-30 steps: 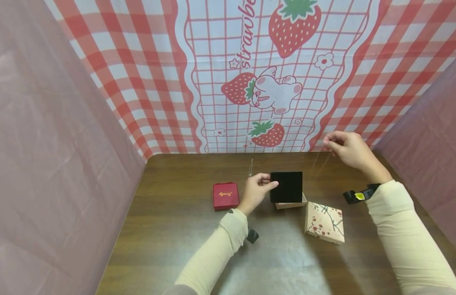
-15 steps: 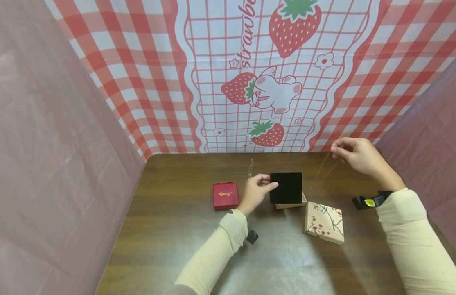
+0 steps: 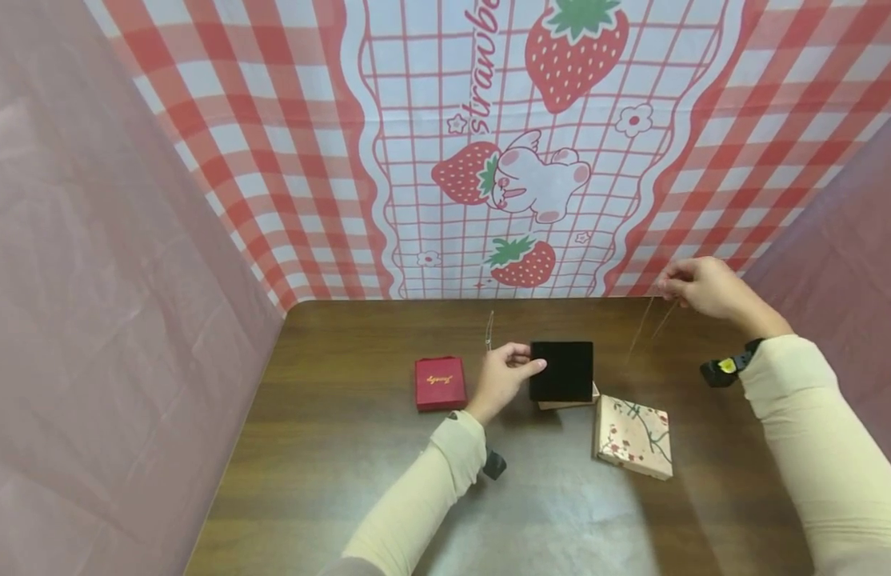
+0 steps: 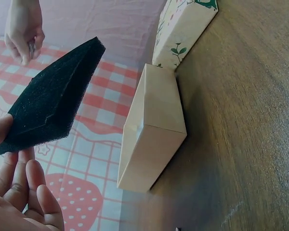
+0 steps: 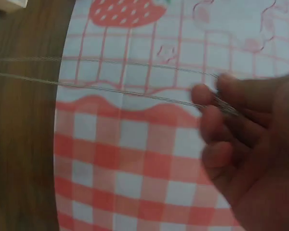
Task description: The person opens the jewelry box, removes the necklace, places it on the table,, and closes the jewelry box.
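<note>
Between thumb and fingers my left hand (image 3: 501,379) pinches the left edge of a square black foam pad (image 3: 562,372). In the left wrist view the pad (image 4: 58,91) hangs tilted, apart from the open cream box base (image 4: 156,125) beside it. My right hand (image 3: 712,288), raised at the back right, pinches a thin chain necklace (image 3: 641,326) that dangles in two strands. The right wrist view shows both chain strands (image 5: 130,91) running from the fingertips; their lower ends are out of that view. Just right of the base lies the floral box lid (image 3: 634,437).
A red jewelry box (image 3: 441,384) with gold lettering sits left of my left hand. Behind that hand lies another fine chain (image 3: 489,330), partly hidden. The wooden table (image 3: 330,448) ends at a strawberry-print cloth (image 3: 525,176), with pink cloth on both sides.
My right hand has shifted right with the necklace, dipping and then rising again. My left hand and the foam pad have come down slightly toward the front.
</note>
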The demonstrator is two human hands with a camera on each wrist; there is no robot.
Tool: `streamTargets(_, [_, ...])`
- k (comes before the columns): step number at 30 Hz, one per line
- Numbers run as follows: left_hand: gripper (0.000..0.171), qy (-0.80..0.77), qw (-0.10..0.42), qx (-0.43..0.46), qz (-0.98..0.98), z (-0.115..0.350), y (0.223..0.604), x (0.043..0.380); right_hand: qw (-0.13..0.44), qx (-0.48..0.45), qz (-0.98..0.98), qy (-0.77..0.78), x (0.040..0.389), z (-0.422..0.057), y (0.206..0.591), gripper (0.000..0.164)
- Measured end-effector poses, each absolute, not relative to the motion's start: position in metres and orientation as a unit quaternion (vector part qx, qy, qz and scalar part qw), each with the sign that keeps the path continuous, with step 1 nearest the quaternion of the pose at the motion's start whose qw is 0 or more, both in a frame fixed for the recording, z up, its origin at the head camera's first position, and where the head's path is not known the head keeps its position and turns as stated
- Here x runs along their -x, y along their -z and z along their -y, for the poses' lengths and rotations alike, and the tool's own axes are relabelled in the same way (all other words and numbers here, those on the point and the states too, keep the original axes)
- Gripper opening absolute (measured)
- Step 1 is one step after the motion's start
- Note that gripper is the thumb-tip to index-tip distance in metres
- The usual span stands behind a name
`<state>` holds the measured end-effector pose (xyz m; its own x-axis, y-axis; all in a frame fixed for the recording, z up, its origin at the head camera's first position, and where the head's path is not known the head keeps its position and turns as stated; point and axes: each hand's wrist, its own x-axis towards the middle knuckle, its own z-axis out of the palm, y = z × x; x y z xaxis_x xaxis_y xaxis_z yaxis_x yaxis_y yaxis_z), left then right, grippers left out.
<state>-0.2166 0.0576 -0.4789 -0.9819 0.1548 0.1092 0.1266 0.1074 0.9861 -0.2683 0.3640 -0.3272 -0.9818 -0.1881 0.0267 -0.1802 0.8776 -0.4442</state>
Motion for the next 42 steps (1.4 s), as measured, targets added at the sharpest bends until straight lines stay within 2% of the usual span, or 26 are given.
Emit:
streamTargets(4, [0.028, -0.665, 0.012, -0.090, -0.741, -0.058, 0.479, 0.217, -0.079, 0.057, -0.965, 0.245, 0.286, -0.373, 0.339, 0.028])
streamTargets(7, [0.028, -0.664, 0.014, -0.087, -0.743, -0.059, 0.482, 0.218, -0.099, 0.034, -0.959, 0.262, 0.294, -0.381, 0.362, 0.026])
streamTargets(10, [0.028, -0.665, 0.017, -0.086, -0.742, -0.060, 0.484, 0.219, -0.080, 0.021, -0.960, 0.269, 0.294, -0.387, 0.395, 0.024])
streamTargets(15, [0.028, -0.672, 0.018, -0.082, -0.736, -0.062, 0.487, 0.221, -0.005, 0.004, -0.958, 0.287, 0.280, -0.396, 0.450, 0.024])
streamTargets(20, [0.028, -0.671, 0.018, -0.077, -0.737, -0.063, 0.487, 0.222, 0.051, -0.003, -0.951, 0.305, 0.261, -0.397, 0.483, 0.024])
streamTargets(25, [0.027, -0.668, 0.020, -0.079, -0.740, -0.063, 0.487, 0.222, 0.079, -0.008, -0.946, 0.314, 0.246, -0.394, 0.494, 0.023])
streamTargets(42, [0.030, -0.660, 0.033, -0.075, -0.747, -0.062, 0.485, 0.221, 0.101, 0.024, -0.946, 0.306, 0.230, -0.388, 0.506, 0.020])
